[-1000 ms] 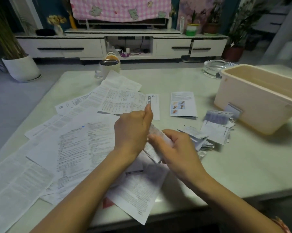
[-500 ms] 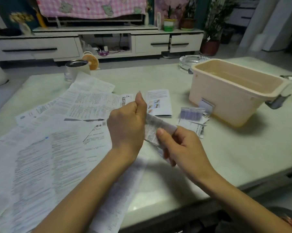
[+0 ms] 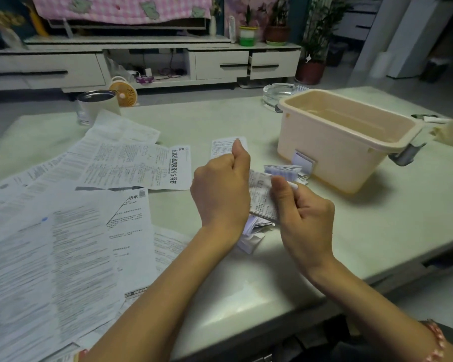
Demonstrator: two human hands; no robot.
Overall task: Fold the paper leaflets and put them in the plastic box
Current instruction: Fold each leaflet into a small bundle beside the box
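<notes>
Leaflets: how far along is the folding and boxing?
Done: a few folded leaflets lie on the table beside the plastic box; none shows inside it. In hand: the left hand and right hand pinch one leaflet mid-fold. Left: many open sheets spread across the table's left side, plus moving everything folded into the box.

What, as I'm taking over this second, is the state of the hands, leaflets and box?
Hands: left hand pinches and right hand grips one leaflet, part-folded, held above the table.
Box: open, at right; no leaflet shows inside.
Done: some folded leaflets lie by the box front, a few more under the hands.
Left: finish this fold, fold the flat sheets at left, then probably box everything.
</notes>
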